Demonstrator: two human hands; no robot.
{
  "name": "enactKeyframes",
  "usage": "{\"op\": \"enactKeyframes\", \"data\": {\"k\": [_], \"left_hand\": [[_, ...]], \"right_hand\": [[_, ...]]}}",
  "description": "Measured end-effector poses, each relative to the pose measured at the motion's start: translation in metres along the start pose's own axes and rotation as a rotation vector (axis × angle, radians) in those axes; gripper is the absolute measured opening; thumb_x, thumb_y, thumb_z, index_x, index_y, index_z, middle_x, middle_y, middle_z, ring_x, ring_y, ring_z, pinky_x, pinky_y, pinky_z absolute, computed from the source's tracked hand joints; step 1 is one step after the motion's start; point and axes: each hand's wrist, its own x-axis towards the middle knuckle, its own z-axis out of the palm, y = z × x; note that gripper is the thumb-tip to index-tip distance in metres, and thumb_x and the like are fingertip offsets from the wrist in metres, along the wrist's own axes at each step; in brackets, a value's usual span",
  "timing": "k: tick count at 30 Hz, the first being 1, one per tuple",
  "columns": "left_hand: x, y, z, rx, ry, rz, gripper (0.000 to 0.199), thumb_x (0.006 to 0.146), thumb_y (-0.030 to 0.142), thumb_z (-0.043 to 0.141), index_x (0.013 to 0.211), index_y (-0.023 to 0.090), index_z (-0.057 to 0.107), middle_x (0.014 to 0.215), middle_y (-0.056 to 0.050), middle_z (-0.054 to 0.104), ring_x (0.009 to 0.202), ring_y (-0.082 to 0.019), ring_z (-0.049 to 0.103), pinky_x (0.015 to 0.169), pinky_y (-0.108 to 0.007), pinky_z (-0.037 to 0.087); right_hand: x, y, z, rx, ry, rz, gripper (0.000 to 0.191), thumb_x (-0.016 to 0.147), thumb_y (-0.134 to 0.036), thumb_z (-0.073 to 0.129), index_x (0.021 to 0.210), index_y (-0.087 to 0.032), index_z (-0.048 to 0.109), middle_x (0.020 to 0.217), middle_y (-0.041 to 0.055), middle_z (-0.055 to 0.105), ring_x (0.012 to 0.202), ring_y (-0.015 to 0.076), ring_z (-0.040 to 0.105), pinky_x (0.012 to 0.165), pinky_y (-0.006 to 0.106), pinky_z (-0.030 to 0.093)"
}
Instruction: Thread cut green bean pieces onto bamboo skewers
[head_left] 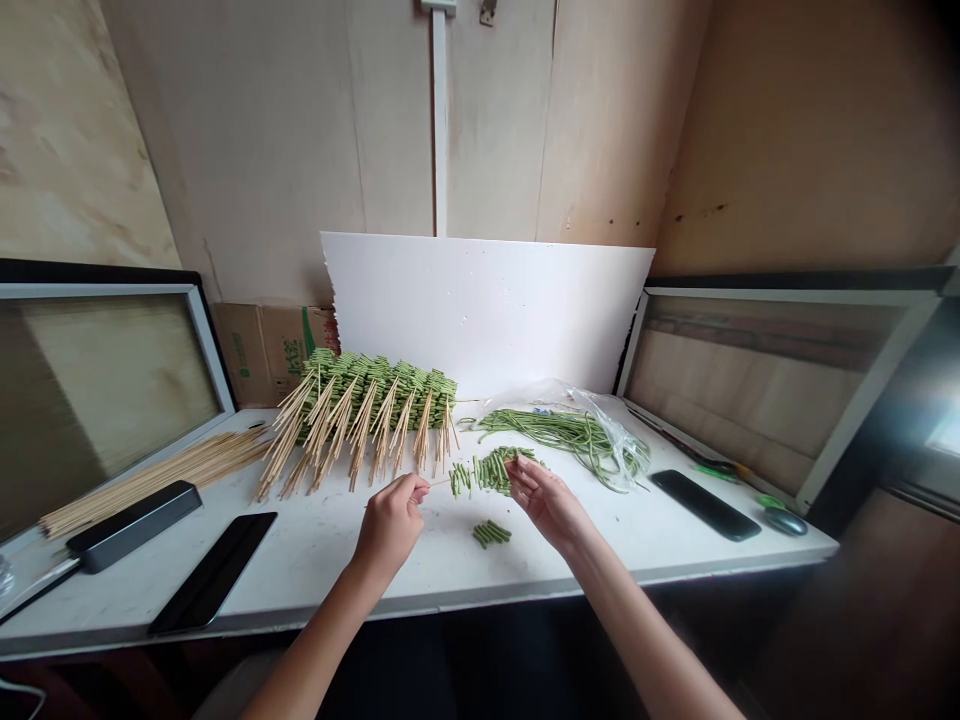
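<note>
My left hand is closed in a pinch on a thin bamboo skewer that points right, toward cut green bean pieces. Some upright pieces line up at its far end; whether they are threaded on it I cannot tell. My right hand is closed, thumb and fingertips together, at the right edge of a heap of cut beans. What lies between those fingertips is too small to make out. Nearer me, a small bunch of cut beans rests on the white table.
Finished bean skewers are stacked at back left, sticks toward me. Bare skewers, a black box and a dark flat slab lie left. Long beans in clear plastic, a phone and a mouse are right.
</note>
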Motion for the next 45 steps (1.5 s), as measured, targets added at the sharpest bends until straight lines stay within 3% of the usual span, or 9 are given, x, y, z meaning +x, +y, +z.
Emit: {"op": "enactKeyframes", "data": {"k": [11,18,30,45], "left_hand": [[-0.002,0.003,0.003,0.04,0.022,0.004,0.037,0.075,-0.008,0.042,0.084,0.022,0.062,0.079,-0.002,0.074,0.08,-0.018,0.076,0.068,-0.024,0.055],[-0.003,0.006,0.003,0.079,0.037,0.027,0.043,0.07,-0.012,0.04,0.084,0.022,0.061,0.081,-0.001,0.074,0.08,-0.019,0.075,0.068,-0.025,0.056],[-0.003,0.008,0.0,0.105,0.066,0.075,0.043,0.07,-0.014,0.037,0.082,0.021,0.06,0.079,-0.002,0.073,0.08,-0.019,0.077,0.065,-0.025,0.056],[0.005,0.005,-0.008,0.012,0.013,0.062,0.042,0.074,-0.009,0.041,0.089,0.021,0.066,0.08,-0.003,0.075,0.079,-0.019,0.076,0.07,-0.024,0.057]], "right_hand": [[0.001,0.014,0.003,-0.057,0.142,-0.104,0.034,0.068,-0.044,0.092,0.091,-0.021,0.081,0.108,0.0097,0.08,0.12,0.0291,0.067,0.083,0.031,0.057],[-0.002,0.021,0.009,-0.065,0.197,-0.197,0.037,0.066,-0.044,0.094,0.093,-0.021,0.082,0.106,0.0112,0.08,0.12,0.0321,0.067,0.085,0.037,0.059],[-0.004,0.03,0.011,-0.015,0.179,-0.167,0.033,0.067,-0.043,0.093,0.091,-0.024,0.082,0.106,0.0081,0.08,0.122,0.0317,0.065,0.095,0.041,0.061],[-0.002,0.018,0.007,-0.245,0.196,-0.323,0.043,0.07,-0.05,0.089,0.103,-0.023,0.081,0.104,0.0087,0.079,0.105,0.0305,0.069,0.073,0.036,0.055]]}}
